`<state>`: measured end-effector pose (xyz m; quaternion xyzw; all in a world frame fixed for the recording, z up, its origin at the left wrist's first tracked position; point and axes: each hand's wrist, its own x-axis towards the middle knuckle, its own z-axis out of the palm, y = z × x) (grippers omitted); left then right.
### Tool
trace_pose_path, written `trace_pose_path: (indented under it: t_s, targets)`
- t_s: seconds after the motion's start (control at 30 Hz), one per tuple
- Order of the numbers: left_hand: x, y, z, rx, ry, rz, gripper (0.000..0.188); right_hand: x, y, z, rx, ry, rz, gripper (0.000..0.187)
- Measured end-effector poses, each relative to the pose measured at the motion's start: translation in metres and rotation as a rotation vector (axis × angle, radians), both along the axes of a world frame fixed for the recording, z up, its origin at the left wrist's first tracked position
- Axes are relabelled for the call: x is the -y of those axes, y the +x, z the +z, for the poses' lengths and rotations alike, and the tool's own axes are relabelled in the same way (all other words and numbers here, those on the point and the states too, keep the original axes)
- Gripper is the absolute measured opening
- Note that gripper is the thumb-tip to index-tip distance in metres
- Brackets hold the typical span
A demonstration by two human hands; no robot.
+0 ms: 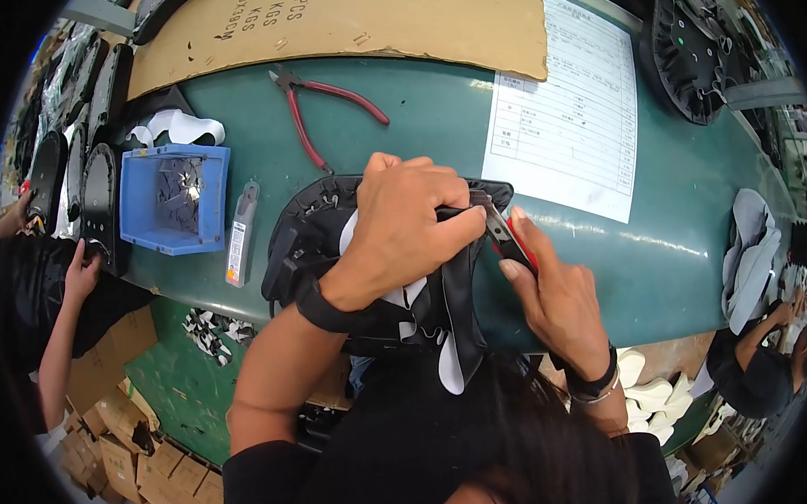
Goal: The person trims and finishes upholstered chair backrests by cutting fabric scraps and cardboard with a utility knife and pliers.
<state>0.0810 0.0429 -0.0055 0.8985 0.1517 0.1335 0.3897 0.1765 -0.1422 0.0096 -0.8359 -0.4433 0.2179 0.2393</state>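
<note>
Right hand (559, 304), seen through my head camera: gripped a red-and-black tool (508, 237). Left hand (407, 223): clenched on a black padded piece (285, 255), which lay at the green table's (621, 283) near edge. Beyond: red-handled pliers (294, 87), blue bin (133, 208).

A green tabletop (434, 115) bears cardboard (393, 23), a printed sheet (571, 136), red-handled pliers (292, 86), a blue bin (138, 205) and a slim case (241, 237).
</note>
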Motion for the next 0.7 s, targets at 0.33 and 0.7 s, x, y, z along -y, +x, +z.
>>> trace_pose_path:
  t_s: [0.33,0.7]
  targets:
    - [-0.032,0.000,0.011,0.746,-1.326,-0.083,0.023,0.025,0.034,0.020,-0.383,-0.316,0.542,0.047]
    - [0.012,-0.031,0.025,-0.137,0.321,-0.351,0.024,0.009,0.043,0.056,0.191,-0.360,0.547,0.049]
